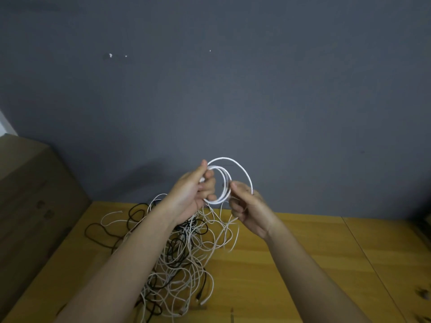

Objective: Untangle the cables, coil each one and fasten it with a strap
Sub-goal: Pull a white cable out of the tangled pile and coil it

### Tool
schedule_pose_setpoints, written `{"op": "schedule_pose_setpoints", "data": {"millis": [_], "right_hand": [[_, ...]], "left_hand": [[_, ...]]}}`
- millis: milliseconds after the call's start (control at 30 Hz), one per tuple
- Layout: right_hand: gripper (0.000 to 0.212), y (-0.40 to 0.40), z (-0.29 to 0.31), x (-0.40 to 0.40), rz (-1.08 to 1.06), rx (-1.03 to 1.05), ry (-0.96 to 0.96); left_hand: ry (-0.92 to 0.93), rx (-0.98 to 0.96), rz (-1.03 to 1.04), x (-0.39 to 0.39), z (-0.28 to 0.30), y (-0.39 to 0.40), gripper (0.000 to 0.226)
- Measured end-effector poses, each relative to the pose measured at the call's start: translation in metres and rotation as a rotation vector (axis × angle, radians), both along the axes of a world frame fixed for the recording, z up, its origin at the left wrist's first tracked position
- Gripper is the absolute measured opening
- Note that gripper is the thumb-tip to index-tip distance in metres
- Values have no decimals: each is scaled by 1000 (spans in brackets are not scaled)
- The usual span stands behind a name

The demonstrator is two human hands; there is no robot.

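Observation:
A white cable [227, 180] is wound into a small coil of several loops and held up in front of the grey wall. My left hand [194, 194] grips the coil's left side between thumb and fingers. My right hand [248, 208] pinches the cable at the coil's right side, where the outer, wider loop comes down. Below my hands a tangle of white and black cables [184, 252] lies on the wooden table [303, 264]. No strap is visible.
A brown cardboard box [30, 194] stands at the table's left edge. The grey wall [233, 78] rises right behind the table. A dark object [423, 223] shows at the far right edge.

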State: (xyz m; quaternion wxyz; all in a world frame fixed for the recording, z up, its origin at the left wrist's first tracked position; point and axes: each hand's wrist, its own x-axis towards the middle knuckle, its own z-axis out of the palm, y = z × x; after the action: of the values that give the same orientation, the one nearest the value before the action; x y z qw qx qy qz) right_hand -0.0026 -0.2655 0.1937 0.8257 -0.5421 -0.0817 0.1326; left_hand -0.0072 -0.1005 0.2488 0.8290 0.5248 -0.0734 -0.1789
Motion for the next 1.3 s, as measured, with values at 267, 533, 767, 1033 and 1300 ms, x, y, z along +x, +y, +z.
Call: {"op": "schedule_pose_setpoints", "data": {"millis": [267,533,767,1033,1300], "right_hand": [[55,1,-39,-2,-150,-413,-18],[29,28,-38,-26,79,-1469,-605],[18,9,8,-26,-84,-1417,-917],[15,-37,14,11,-250,-675,-357],[39,-9,-21,13,-36,-430,-115]], "left_hand": [[97,-213,41,4,5,1,34],[-165,80,389,26,-11,-20,21],[-599,1145,85,25,-40,0,42],[-482,822,-215,8,-22,13,47],[-221,106,-130,8,-4,4,29]]}}
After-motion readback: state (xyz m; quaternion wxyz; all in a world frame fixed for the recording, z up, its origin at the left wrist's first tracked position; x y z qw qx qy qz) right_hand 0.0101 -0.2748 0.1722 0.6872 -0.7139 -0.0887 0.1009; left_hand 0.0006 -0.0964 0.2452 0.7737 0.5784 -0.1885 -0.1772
